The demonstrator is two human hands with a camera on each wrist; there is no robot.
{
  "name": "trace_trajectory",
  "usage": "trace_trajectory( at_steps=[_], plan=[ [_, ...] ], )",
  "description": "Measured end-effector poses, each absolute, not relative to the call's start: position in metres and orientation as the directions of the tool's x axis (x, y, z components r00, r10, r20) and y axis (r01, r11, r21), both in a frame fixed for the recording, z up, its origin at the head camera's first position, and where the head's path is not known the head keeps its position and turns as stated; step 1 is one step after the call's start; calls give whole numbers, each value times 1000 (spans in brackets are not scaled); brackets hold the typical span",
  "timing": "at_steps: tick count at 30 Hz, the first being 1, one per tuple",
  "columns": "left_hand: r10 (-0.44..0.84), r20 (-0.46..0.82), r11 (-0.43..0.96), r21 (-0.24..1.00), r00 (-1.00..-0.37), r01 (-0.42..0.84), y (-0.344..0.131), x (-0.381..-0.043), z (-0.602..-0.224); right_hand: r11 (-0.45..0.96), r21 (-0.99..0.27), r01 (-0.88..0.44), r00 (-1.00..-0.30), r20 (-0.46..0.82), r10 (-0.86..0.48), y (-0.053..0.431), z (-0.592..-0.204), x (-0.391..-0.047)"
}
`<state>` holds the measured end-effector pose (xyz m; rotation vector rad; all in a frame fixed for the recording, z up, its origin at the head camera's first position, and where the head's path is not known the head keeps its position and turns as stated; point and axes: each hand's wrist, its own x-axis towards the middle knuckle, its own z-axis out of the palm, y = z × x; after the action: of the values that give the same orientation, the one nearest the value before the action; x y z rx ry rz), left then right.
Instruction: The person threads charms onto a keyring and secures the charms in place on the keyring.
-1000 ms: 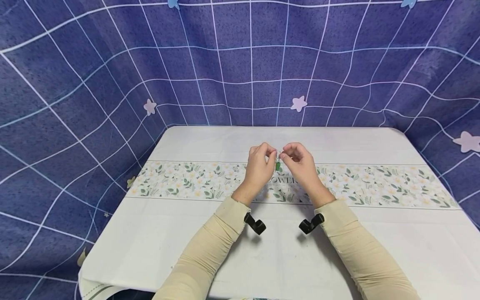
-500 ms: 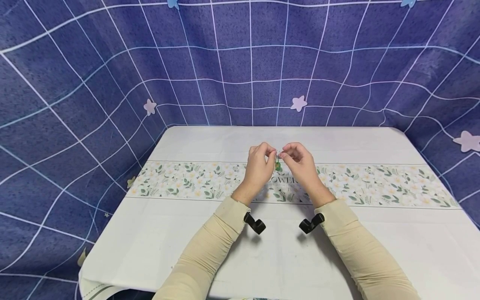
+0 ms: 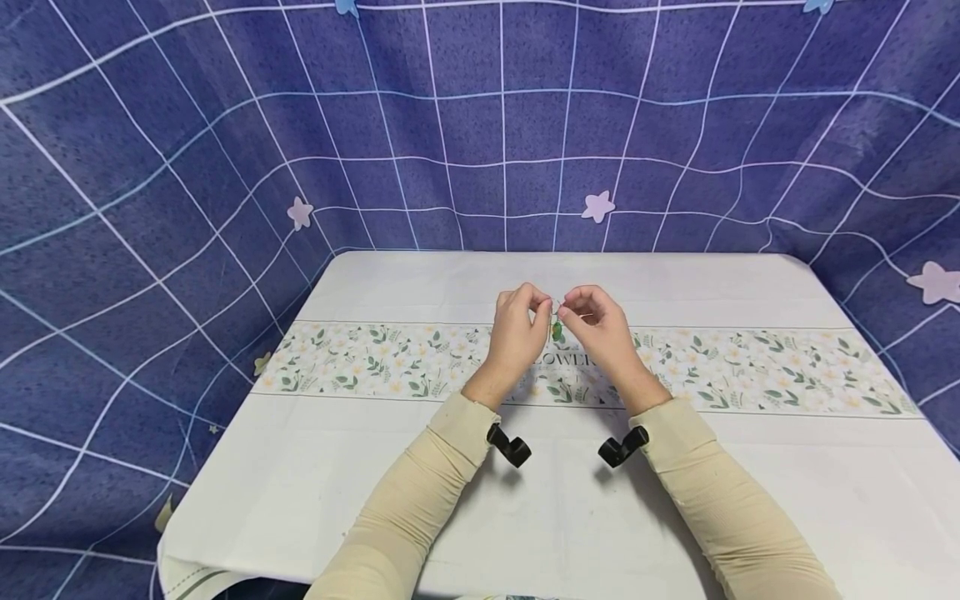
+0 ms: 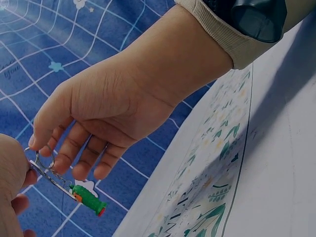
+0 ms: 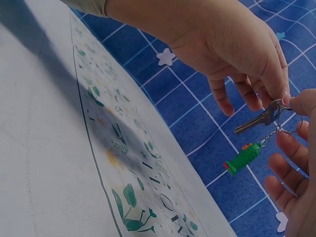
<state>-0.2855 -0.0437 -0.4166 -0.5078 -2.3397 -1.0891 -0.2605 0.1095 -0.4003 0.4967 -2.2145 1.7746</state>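
Centrally, both hands meet above the table, fingertips close together, with a key and its key ring between them. The left hand pinches the key ring between thumb and index finger; its remaining fingers are loosely bent and spread slightly apart. The right hand pinches the key at its head, thumb against index finger, the other fingers curved beneath. In the right wrist view, the head of the key adjoins the ring and the blade points away from the left hand; whether the key is fully threaded onto the ring cannot be told. A short chain runs from the ring to a green charm, which has a red end and an orange part and hangs free below the fingers. Beneath lies a white tablecloth with a floral band, its printed lettering partly covered by the hands. Beige sleeves reach the wrists, each fitted with a black bracket. Behind the table hangs a blue curtain patterned with grid lines and stars.
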Motion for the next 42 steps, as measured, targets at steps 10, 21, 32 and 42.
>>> trace_trajectory(
  at_steps=[10, 21, 32, 42],
  plan=[
    [125, 581, 608, 596, -804, 525, -43, -285, -416, 200, -876, -439, -898, 430, -91, 110, -401, -261],
    [125, 600, 598, 590, -790, 543, -42, -284, -417, 136, -891, -433, -901, 422, -98, 110, -403, -262],
    [123, 585, 596, 603, -802, 531, -43, -283, -415, 96, -902, -420, -905, 409, -113, 111, -402, -263],
    [119, 578, 591, 612, -808, 525, -43, -284, -416, 121, -900, -418, -906, 402, -133, 112, -402, -264]
  ],
)
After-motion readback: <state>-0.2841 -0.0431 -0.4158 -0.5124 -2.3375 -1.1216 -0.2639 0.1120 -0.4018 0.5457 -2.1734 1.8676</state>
